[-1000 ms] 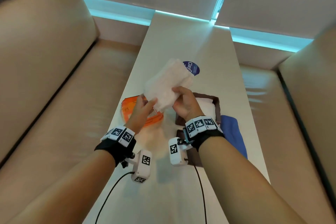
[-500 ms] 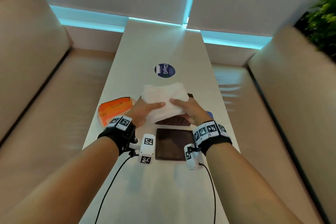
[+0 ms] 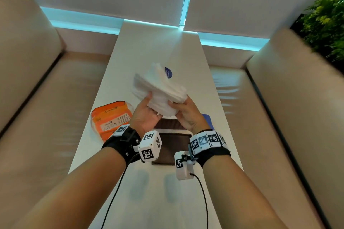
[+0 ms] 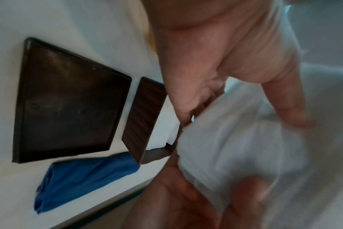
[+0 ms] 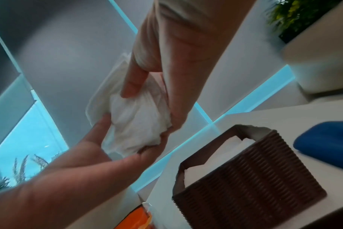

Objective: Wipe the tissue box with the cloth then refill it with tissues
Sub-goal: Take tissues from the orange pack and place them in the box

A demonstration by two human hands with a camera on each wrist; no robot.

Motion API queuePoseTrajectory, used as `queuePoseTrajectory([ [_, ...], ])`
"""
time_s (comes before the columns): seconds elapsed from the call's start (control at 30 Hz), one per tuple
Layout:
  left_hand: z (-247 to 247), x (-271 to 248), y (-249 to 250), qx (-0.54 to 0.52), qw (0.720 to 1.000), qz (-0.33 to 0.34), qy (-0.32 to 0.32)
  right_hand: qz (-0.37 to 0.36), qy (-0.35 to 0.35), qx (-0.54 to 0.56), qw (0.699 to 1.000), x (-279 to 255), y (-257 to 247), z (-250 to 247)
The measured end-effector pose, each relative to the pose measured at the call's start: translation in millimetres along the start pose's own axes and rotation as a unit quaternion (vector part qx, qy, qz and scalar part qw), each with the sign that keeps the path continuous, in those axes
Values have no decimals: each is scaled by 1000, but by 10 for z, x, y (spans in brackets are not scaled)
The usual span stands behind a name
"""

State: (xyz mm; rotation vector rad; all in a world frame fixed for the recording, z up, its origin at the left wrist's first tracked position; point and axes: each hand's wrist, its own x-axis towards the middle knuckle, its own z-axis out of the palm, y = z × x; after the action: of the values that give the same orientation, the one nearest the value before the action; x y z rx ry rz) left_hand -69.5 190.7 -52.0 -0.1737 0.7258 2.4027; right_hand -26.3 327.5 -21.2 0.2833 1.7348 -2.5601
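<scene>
While left hand (image 3: 147, 115) and right hand (image 3: 188, 115) both pinch the tissue stack (image 3: 158, 89) by its lower edge, raised above the brown ribbed tissue box (image 5: 251, 173), loose fanned sheets could slip, or snag the box rim when lowered.

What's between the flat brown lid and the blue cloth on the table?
Nothing but a bare strip of white table. In the left wrist view the lid and the cloth lie side by side, close but apart.
</scene>
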Motion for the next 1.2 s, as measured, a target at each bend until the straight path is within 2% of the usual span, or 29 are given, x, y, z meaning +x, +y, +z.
queuePoseTrajectory([
  [0.03, 16, 2, -9, 4, 1000, 9, -27, -2, -6, -12, 1000, -23, -4, 27],
  [0.1, 14, 15, -12, -12, 998, 21, -55, -13, 25, -41, 999, -42, -14, 60],
  [0.2, -17, 41, 16, -4, 999, 37, -37, -56, 78, -140, 986, -46, -31, 112],
  [0.3, -33, 66, 27, 15, 999, 41, 13, -125, 107, -266, 950, -63, -58, 141],
  [0.4, -72, 72, 29, 52, 997, 41, 26, -182, 80, -401, 894, -71, -136, 226],
  [0.53, -106, 49, -7, 104, 994, 38, 1, -161, 58, -510, 843, -19, -160, 304],
  [0.67, -101, 23, -6, 110, 992, 51, -26, -188, 78, -528, 824, -11, -123, 339],
  [0.77, -141, 12, -31, 123, 991, 57, -23, -138, 72, -574, 804, -4, -119, 363],
  [0.93, -178, -48, 2, 78, 994, 39, -60, -129, 74, -563, 813, 10, -120, 347],
  [1.13, -198, -42, 11, 42, 998, 17, -49, -115, 54, -583, 803, -14, -127, 339],
  [1.17, -171, -52, -6, 40, 998, 20, -48, -115, 57, -571, 811, -17, -115, 337],
  [1.2, -153, -57, -20, 37, 998, 24, -42, -109, 66, -540, 832, -16, -107, 332],
])
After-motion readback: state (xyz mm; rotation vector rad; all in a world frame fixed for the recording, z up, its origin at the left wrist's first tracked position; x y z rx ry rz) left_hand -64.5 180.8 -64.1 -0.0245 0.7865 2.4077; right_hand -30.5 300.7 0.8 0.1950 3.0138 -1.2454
